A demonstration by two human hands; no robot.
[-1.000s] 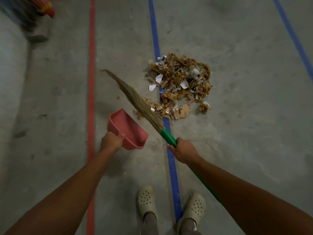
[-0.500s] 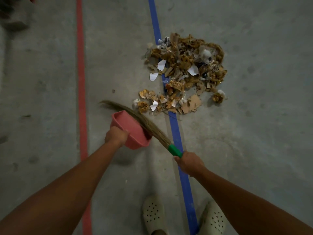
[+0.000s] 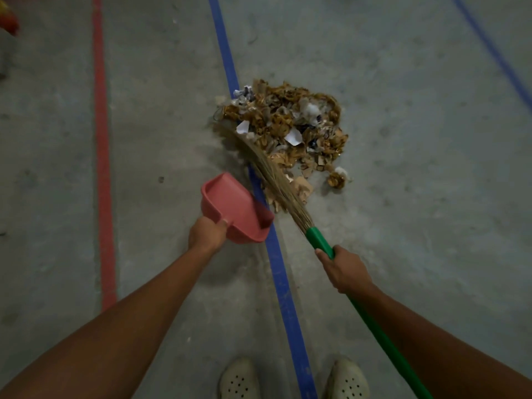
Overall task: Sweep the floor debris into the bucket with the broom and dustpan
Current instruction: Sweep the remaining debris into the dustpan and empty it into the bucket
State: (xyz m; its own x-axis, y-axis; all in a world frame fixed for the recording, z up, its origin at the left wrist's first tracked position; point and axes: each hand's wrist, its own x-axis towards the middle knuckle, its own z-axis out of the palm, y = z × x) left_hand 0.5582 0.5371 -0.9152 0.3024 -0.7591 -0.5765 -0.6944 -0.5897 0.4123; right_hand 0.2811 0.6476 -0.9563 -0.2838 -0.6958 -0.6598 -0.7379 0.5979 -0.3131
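Observation:
A pile of brown and white paper and cardboard debris (image 3: 290, 125) lies on the concrete floor, straddling a blue line. My left hand (image 3: 205, 233) grips the handle of a pink dustpan (image 3: 234, 208), held just left of the pile's near edge. My right hand (image 3: 344, 270) holds the green handle of a straw broom (image 3: 270, 174). The broom's bristles lie across the left and near side of the pile, tips reaching its far left edge. No bucket is in view.
A blue line (image 3: 276, 254) runs up the floor between my feet, a red line (image 3: 102, 156) to its left, and another blue line (image 3: 495, 50) at far right. My pale clogs (image 3: 240, 378) are at the bottom. Something red and yellow (image 3: 7, 20) sits top left.
The broom has swung right from over the dustpan and now lies along the debris pile's left side. The scattered near scraps are pushed closer to the pile. The dustpan stays beside it.

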